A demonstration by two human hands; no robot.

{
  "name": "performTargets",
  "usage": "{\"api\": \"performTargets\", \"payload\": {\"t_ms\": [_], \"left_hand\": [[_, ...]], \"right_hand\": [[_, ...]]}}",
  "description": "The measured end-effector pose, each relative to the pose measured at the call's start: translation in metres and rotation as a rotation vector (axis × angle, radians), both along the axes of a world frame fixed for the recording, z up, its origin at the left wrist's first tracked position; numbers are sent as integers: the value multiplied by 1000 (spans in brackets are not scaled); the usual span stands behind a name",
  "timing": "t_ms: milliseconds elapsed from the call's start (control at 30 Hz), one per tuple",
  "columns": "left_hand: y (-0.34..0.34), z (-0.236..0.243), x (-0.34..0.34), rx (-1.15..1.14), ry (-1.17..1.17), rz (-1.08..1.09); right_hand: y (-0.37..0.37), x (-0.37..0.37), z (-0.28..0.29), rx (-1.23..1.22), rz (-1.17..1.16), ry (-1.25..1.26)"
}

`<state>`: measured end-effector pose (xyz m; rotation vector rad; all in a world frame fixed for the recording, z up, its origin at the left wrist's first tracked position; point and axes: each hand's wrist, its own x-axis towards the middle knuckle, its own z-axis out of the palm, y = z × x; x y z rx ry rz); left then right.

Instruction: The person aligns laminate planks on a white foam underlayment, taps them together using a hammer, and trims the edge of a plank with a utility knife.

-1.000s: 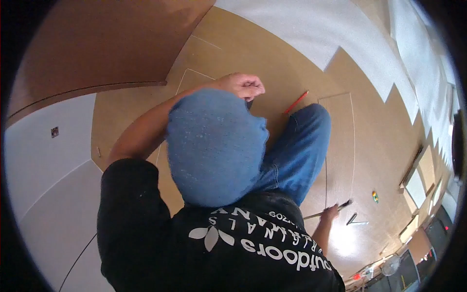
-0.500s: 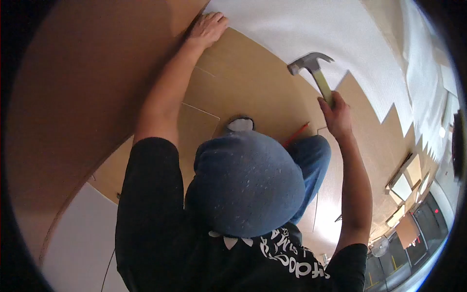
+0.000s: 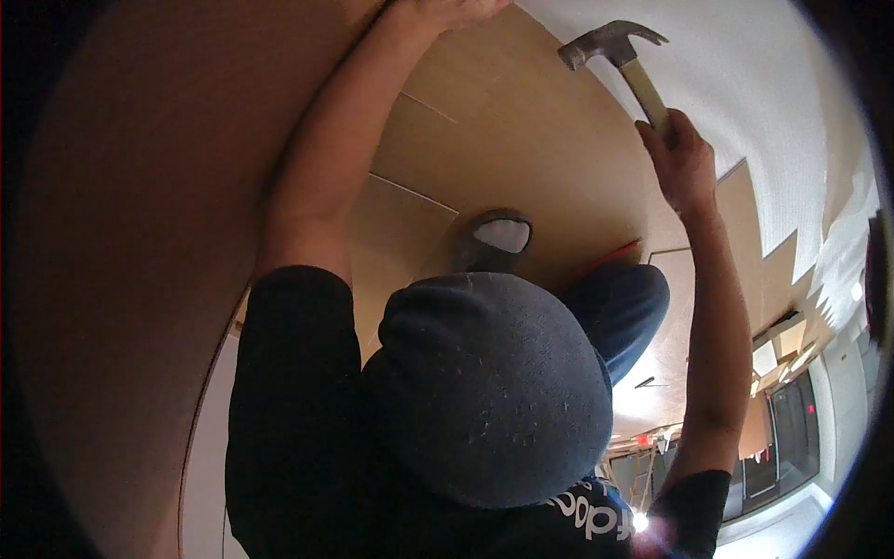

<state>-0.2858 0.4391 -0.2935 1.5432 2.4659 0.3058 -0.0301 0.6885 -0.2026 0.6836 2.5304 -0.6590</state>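
Observation:
My right hand (image 3: 687, 163) is closed round the handle of a claw hammer (image 3: 610, 45). The hammer has a dark metal head and a pale yellow-green handle. It is raised, with its head in front of the edge between tan floor planks (image 3: 531, 102) and white underlay (image 3: 708, 74). At the top edge of the picture, my left hand (image 3: 452, 11) is partly cut off. Its visible fingers stretch to the right over the far end of the planks, beside the brown wall panel (image 3: 158, 205). Nothing shows in it.
My bent, denim-clad knee (image 3: 494, 391) fills the middle, with a shoe (image 3: 503, 235) on the planks ahead. A red pencil (image 3: 615, 254) lies beside my other leg (image 3: 619, 317). The laid planks end in a stepped edge on the right. Plank offcuts (image 3: 780, 347) lie farther right.
My view has shifted, so both hands and the hammer appear higher in the picture. The left hand has moved partly out of the top edge. The hammer stays in my right hand.

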Motion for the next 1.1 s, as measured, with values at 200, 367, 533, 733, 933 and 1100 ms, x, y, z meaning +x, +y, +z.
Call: {"api": "performTargets", "payload": {"t_ms": [200, 367, 533, 733, 933, 1100], "left_hand": [[-7, -48, -2, 527, 218, -5], [-3, -45, -2, 480, 234, 26], [6, -56, -11, 970, 457, -99], [2, -58, -15, 997, 463, -135], [6, -48, -6, 955, 391, -108], [-3, -43, -6, 699, 208, -22]], "right_hand": [[10, -25, -13, 29, 19, -52], [14, -40, -22, 34, 43, 17], [15, -65, -33, 145, 184, 25], [0, -89, -30, 112, 134, 3], [11, -85, -38, 94, 138, 16], [-18, -94, -17, 190, 247, 83]]}}
